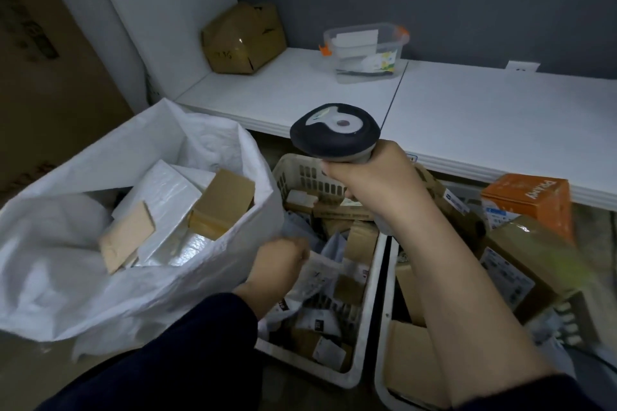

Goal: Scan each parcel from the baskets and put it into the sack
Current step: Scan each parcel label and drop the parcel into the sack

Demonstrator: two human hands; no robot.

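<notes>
My right hand (pixel 374 173) grips the handle of a dark, grey-topped barcode scanner (pixel 334 133), held above the left white basket (pixel 367 277). My left hand (pixel 280 264) reaches down into that basket and holds the edge of a grey-white plastic mailer parcel (pixel 317 277); its fingers are blurred. The white woven sack (pixel 100 277) stands open on the left, with several cardboard and white parcels inside. A second basket (pixel 384 374) on the right is heaped with cardboard boxes, my right forearm crossing over it.
A white tabletop (pixel 467 110) runs behind the baskets, carrying a battered cardboard box (pixel 243 40) and a clear plastic tub (pixel 367 50). An orange carton (pixel 531 203) tops the right pile. A large brown carton stands at far left.
</notes>
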